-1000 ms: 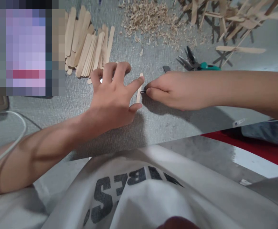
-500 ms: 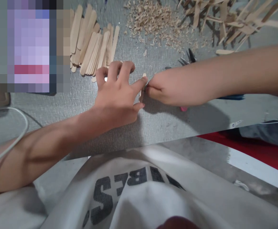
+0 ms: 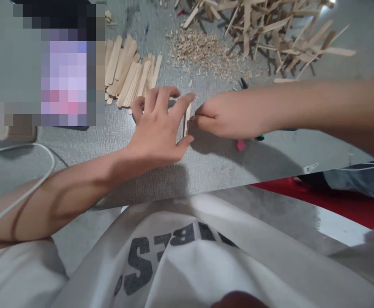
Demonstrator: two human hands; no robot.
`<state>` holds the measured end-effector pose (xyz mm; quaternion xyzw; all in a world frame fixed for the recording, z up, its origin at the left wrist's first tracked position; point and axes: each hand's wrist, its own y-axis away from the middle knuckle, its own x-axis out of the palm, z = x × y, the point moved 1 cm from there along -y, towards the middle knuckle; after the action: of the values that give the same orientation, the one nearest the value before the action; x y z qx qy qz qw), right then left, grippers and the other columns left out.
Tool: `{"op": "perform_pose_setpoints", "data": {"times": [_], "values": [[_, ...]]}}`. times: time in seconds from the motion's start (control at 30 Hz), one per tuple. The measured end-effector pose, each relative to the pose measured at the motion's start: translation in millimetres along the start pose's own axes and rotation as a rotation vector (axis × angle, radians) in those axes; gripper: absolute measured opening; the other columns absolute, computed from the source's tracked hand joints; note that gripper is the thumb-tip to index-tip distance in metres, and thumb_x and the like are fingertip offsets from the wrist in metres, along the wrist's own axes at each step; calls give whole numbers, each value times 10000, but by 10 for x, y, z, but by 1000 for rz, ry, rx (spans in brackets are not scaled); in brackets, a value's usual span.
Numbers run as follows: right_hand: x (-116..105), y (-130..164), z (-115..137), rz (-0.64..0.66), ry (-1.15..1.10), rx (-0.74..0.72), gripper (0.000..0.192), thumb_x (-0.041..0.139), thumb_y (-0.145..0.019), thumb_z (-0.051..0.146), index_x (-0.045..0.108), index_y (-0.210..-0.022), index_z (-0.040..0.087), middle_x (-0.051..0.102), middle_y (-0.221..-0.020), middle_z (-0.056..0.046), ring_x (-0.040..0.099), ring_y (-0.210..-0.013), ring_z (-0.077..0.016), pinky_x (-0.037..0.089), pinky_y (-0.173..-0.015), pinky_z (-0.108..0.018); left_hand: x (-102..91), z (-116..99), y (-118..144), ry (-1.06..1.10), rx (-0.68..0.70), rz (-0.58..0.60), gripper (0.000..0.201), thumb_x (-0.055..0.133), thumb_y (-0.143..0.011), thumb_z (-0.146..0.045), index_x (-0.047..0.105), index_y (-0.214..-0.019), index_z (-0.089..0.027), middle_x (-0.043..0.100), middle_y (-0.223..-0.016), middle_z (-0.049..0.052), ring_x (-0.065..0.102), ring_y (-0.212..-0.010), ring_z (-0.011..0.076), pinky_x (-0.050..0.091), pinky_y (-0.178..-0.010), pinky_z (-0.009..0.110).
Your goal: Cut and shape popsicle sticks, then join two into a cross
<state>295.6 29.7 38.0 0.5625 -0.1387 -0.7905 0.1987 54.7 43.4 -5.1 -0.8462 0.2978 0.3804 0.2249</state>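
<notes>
A narrow wooden craft stick (image 3: 188, 115) lies on the grey table, pointing away from me. My left hand (image 3: 158, 124) steadies it, index finger at the far end and thumb at the near end, the other fingers curled over the table. On the stick's right side, my right hand (image 3: 219, 117) is closed in a pinch against its edge. A small dark tip shows at those fingertips, but what they hold is mostly hidden. Beyond my left hand lies a pile of whole craft sticks (image 3: 129, 81).
Wood shavings (image 3: 203, 51) cover the far middle. A heap of cut stick pieces (image 3: 280, 34) spreads at the far right. By my right forearm are a dark-tipped tool (image 3: 244, 83) and a pink cap (image 3: 241, 145). A white cable (image 3: 42, 171) crosses my left forearm.
The view has shifted, showing more of the far table. My left index finger has moved off the stick's face to its far end. The right hand's pinch stays beside the stick.
</notes>
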Motion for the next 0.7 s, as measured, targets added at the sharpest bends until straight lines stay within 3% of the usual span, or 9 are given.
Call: {"op": "perform_pose_setpoints", "data": {"times": [0.03, 0.07, 0.17, 0.27, 0.33, 0.4, 0.47, 0.6, 0.7], "values": [[-126, 43, 70, 172, 51, -27, 511, 733, -1173, 482, 745, -752, 192, 716, -669, 27, 731, -676, -157, 474, -735, -376, 17, 33, -3, 44, 12, -59, 849, 812, -999, -684, 579, -1716, -293, 588, -1710, 218, 492, -1610, 531, 373, -1304, 749], [-235, 84, 138, 160, 78, -65, 471, 668, -1190, 469, 742, -800, 217, 702, -671, 14, 692, -637, -167, 467, -719, -385, 38, 71, -6, 104, 44, -135, 889, 798, -998, -705, 542, -1732, -272, 583, -1701, 236, 514, -1596, 527, 406, -1289, 743], [-304, 195, 262, -107, 82, -222, 480, 416, -1235, 537, 751, -1084, 228, 777, -862, -70, 690, -721, -241, 459, -720, -419, 126, 185, -11, 377, 212, -359, 746, 674, -1101, -751, 519, -1698, -331, 601, -1650, 188, 611, -1539, 424, 546, -1233, 629], [-45, 221, 187, -415, 143, -324, 741, 155, -1237, 669, 731, -1302, 209, 818, -1096, -162, 710, -879, -303, 476, -771, -456, 182, 240, -8, 660, 275, -470, 579, 603, -1178, -689, 584, -1623, -319, 694, -1523, 130, 781, -1131, 236, 665, -942, 418], [176, 173, 84, -612, 167, -460, 815, 104, -1234, 719, 747, -1292, 221, 807, -1069, -154, 688, -890, -302, 472, -776, -457, 173, 211, 2, 792, 239, -327, 456, 561, -1224, -642, 690, -1475, -284, 814, -1263, 77, 792, -944, 180, 660, -836, 335], [361, 106, -4, -827, 190, -605, 722, 167, -1260, 674, 745, -1182, 249, 760, -978, -94, 648, -846, -271, 448, -763, -438, 114, 142, 27, 874, 225, -210, 420, 619, -1215, -619, 776, -1313, -242, 845, -1038, 50, 763, -795, 154, 627, -734, 284], [497, 43, -63, -909, 171, -695, 667, 215, -1265, 670, 732, -1130, 270, 742, -992, -72, 645, -869, -264, 443, -781, -438, 35, 67, 54, 873, 197, -162, 429, 690, -1187, -624, 819, -1183, -216, 838, -905, 39, 731, -705, 139, 594, -672, 261], [613, 3, -138, -932, 159, -711, 618, 210, -1260, 625, 733, -1187, 305, 722, -1051, -73, 630, -923, -278, 458, -855, -484, -74, -21, 66, 798, 108, -137, 460, 743, -1160, -627, 846, -1026, -199, 804, -764, 23, 692, -619, 128, 557, -618, 252], [624, 8, -192, -850, 201, -679, 703, 125, -1245, 666, 729, -1239, 308, 692, -1087, -87, 625, -963, -284, 469, -912, -512, -96, -25, 50, 775, 68, -138, 507, 753, -1137, -682, 842, -980, -208, 743, -683, 3, 631, -573, 129, 531, -593, 271]]}}
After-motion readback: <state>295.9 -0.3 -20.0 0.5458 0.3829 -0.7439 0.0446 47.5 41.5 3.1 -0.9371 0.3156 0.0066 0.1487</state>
